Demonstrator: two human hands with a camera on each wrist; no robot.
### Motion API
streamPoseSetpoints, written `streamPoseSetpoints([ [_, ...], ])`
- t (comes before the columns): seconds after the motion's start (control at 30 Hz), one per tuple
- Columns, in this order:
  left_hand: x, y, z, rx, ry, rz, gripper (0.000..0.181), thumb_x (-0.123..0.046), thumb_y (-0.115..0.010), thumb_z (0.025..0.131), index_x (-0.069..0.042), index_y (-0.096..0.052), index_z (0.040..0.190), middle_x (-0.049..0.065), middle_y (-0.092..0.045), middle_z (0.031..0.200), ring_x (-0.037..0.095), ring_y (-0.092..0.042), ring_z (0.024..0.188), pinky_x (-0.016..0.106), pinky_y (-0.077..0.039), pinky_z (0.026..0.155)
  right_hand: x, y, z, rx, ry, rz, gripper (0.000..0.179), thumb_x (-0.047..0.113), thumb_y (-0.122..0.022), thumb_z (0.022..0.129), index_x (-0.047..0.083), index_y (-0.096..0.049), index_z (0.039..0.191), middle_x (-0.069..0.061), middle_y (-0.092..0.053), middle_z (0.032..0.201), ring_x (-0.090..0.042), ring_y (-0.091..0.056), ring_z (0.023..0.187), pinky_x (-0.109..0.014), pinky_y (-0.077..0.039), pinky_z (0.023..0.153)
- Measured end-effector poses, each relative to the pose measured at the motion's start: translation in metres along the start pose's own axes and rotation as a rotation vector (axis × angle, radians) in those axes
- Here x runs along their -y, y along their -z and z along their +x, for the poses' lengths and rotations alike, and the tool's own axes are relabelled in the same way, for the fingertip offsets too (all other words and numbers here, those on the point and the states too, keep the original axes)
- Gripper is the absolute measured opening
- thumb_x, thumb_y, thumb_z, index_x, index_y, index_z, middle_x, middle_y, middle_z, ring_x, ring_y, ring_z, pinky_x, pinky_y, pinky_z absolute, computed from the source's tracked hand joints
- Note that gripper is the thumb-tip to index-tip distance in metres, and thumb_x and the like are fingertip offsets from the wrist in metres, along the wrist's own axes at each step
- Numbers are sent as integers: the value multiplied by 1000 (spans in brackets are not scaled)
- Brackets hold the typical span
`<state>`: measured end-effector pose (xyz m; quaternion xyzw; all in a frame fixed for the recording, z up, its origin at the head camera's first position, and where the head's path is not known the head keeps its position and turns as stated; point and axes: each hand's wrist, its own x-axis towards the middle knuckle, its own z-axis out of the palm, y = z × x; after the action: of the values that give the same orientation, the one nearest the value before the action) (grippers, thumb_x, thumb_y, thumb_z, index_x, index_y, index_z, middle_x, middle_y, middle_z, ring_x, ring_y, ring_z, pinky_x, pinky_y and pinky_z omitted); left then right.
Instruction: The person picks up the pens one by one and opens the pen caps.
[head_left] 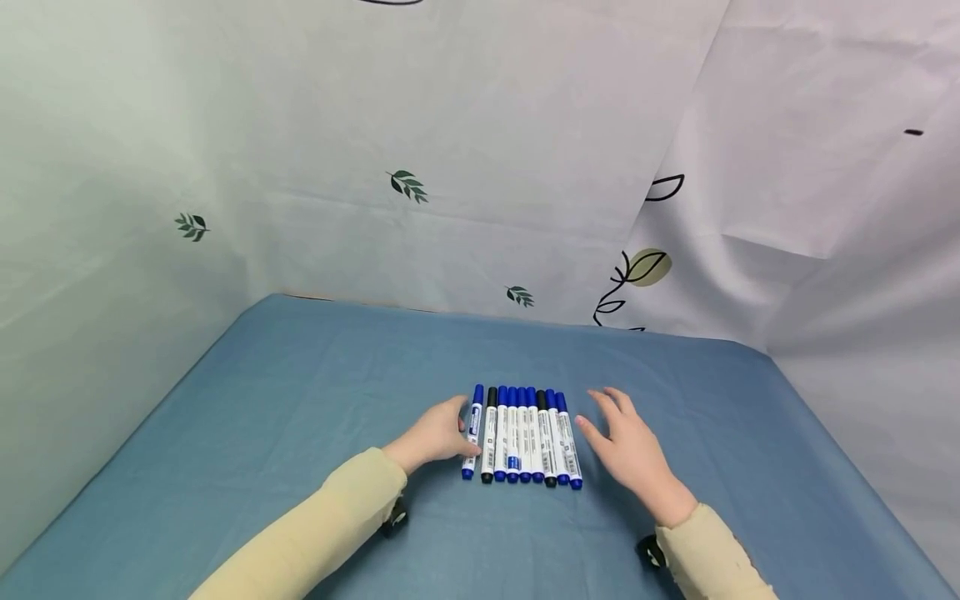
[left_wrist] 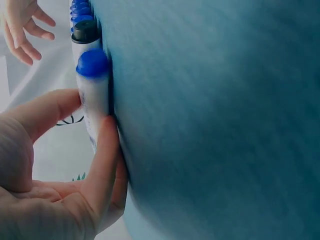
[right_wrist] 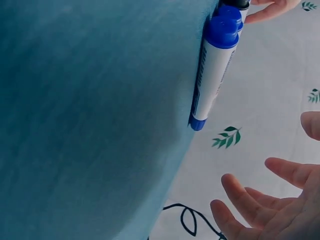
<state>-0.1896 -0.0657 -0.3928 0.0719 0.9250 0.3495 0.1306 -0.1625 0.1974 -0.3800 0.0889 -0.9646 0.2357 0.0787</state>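
Observation:
Several whiteboard markers [head_left: 522,433] lie side by side in a row on the blue cloth, most with blue caps and two with black ones. At the row's left end, my left hand [head_left: 437,433] pinches the outermost blue-capped marker [left_wrist: 93,75] between thumb and fingers. That marker lies a small gap away from the black-capped marker [head_left: 490,433] beside it. My right hand [head_left: 628,446] hovers to the right of the row, fingers spread and holding nothing. Closest to it is the rightmost blue marker [right_wrist: 212,75], apart from its fingertips.
The blue cloth [head_left: 300,400] covers the whole table. Pale fabric walls [head_left: 450,250] with leaf prints rise behind the table and along both sides. A dark wrist camera [head_left: 395,517] sits under the left sleeve, another [head_left: 651,551] under the right.

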Motion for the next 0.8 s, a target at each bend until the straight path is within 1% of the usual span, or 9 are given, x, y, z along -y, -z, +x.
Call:
streamPoseSetpoints([
  [0.17,-2,0,1,13,14,18,84,-11,-79,73,6,-33,142,4,-52,74,15,-47,64,29,-39,58,-3,0,0,35,-35,31,51,33,-52,97,2,-46,137,-26,-36,142,-39,-57,110,-54,-48,85],
  [0.27,-1,0,3,23,25,4,83,-8,-76,73,5,-33,142,4,-53,72,15,-47,62,28,-38,56,-5,1,0,66,-62,85,50,32,-50,98,2,-46,137,-26,-35,143,-39,-56,111,-53,-48,86],
  [0.43,0,1,3,19,54,-20,81,-5,-73,73,4,-32,143,4,-53,73,15,-47,61,28,-37,54,-9,3,1,102,-95,186,49,32,-48,99,2,-46,137,-25,-36,143,-40,-54,114,-52,-47,88],
  [0.57,0,4,2,17,65,-10,81,-5,-72,74,2,-32,144,5,-54,74,15,-47,62,28,-38,55,-9,4,2,110,-102,208,48,33,-47,100,2,-47,136,-24,-38,142,-42,-52,115,-53,-46,89],
  [0.63,2,6,1,14,66,8,78,-5,-72,74,3,-35,142,5,-55,77,15,-49,64,29,-40,57,-8,5,1,113,-101,210,47,32,-47,100,2,-47,136,-24,-38,142,-42,-52,115,-53,-46,89],
  [0.7,5,8,0,0,50,39,67,-5,-72,73,5,-45,134,6,-57,79,15,-50,65,29,-42,58,-7,5,1,117,-100,214,46,31,-47,100,2,-49,135,-24,-39,141,-42,-53,115,-52,-47,88],
  [0.73,7,9,0,-10,40,56,56,-5,-71,73,6,-52,125,6,-57,78,15,-50,65,28,-43,58,-6,5,1,119,-99,216,45,30,-48,99,2,-49,134,-24,-39,141,-42,-53,114,-52,-47,88],
  [0.77,8,10,-1,-21,28,70,43,-4,-70,72,6,-59,112,5,-55,75,14,-49,62,28,-42,56,-5,5,1,120,-98,218,44,29,-48,99,2,-50,133,-24,-39,141,-42,-53,114,-52,-47,87],
  [0.8,10,11,-2,-34,18,81,28,-3,-69,72,4,-62,98,4,-53,71,14,-47,60,27,-40,54,-4,5,0,121,-97,220,43,28,-49,99,2,-50,133,-24,-39,141,-42,-53,114,-52,-47,87],
])
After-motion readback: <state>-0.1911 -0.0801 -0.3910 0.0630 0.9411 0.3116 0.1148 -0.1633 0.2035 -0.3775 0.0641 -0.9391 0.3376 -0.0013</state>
